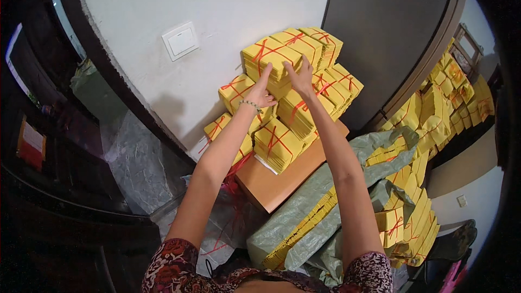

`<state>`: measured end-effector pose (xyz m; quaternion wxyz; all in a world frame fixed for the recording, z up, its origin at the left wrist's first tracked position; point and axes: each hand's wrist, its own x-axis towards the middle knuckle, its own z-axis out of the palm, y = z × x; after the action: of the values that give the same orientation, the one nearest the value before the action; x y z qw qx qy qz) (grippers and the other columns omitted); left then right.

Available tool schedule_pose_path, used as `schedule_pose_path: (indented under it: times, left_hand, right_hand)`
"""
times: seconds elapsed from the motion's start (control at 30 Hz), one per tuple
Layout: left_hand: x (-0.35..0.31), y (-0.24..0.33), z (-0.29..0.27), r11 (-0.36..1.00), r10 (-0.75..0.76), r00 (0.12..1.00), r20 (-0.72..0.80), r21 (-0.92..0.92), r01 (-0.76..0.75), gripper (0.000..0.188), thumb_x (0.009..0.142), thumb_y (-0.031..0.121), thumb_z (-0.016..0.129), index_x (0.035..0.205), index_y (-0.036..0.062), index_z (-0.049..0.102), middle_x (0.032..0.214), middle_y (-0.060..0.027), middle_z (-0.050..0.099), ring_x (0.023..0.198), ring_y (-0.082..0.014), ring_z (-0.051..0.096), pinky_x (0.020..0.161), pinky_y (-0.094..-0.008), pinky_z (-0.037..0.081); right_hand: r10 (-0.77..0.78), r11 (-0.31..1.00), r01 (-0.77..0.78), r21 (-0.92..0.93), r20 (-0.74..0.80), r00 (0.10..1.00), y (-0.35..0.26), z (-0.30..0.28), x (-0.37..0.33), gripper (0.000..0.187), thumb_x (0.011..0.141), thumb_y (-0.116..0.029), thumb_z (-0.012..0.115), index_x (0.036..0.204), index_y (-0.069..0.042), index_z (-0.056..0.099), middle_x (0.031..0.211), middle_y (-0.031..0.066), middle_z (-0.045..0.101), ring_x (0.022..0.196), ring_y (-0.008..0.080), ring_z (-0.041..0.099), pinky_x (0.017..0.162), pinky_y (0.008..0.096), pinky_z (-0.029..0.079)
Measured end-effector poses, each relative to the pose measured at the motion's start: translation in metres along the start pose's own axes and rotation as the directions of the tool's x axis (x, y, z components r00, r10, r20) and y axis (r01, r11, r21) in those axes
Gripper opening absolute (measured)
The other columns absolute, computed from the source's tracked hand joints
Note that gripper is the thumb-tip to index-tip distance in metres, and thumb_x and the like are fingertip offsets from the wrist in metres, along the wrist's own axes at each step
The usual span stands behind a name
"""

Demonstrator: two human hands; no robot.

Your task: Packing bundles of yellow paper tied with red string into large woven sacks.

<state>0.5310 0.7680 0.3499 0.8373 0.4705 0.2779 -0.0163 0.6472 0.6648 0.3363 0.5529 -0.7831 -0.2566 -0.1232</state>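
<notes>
Head camera: left hand [265, 84] and right hand [298, 75], fingers spread, flank the near end of a yellow paper bundle [273, 50] topping the pile [292, 118] toward the bench's [271, 187] far edge; firm hold unclear. Stacking looks well advanced, though many bundles remain in a green sack [282, 221] along its right edge.

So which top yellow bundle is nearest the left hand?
The leftmost bundle: the left hand is at its near edge; the middle bundle and right bundle lie farther right.
</notes>
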Motion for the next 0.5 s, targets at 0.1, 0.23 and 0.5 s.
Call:
schedule_pose_path:
  times: [0.1,0.23,0.5]
  left_hand:
    - [0.022,-0.006,-0.004,0.989,-0.015,0.993,0.121,-0.143,0.033,0.117,0.058,0.072,0.064,0.143,0.0111,0.010,0.139,-0.0154,0.028,0.124,-0.0290,0.032,0.099,-0.0467,0.032]
    - [0.042,-0.024,-0.031,0.911,0.292,0.951,0.107,-0.335,-0.242,0.078,0.071,0.052,0.065,0.128,0.0060,0.039,0.126,-0.0096,0.045,0.112,-0.0257,0.045,0.098,-0.0399,0.037]
    - [-0.005,-0.094,-0.025,0.778,0.615,0.766,0.188,-0.299,-0.552,0.062,0.084,0.050,0.044,0.128,0.0073,0.035,0.130,-0.0083,0.040,0.116,-0.0244,0.042,0.102,-0.0388,0.032]
  right_hand:
    - [-0.141,0.968,0.161,0.191,-0.115,0.983,0.001,0.010,-0.008,0.079,0.068,-0.035,0.073,0.121,0.009,0.036,0.117,0.0260,0.044,0.110,0.0358,0.045,0.094,0.0399,0.037]
    - [-0.262,0.963,0.271,0.012,-0.208,0.942,-0.039,0.026,-0.037,0.089,0.057,-0.039,0.076,0.122,0.006,0.036,0.114,0.0217,0.044,0.109,0.0332,0.044,0.094,0.0409,0.036]
    - [-0.450,0.893,0.426,-0.145,-0.281,0.848,-0.092,-0.015,-0.113,0.051,0.059,-0.018,0.062,0.107,-0.005,0.049,0.105,0.0131,0.046,0.106,0.0343,0.040,0.089,0.0473,0.033]
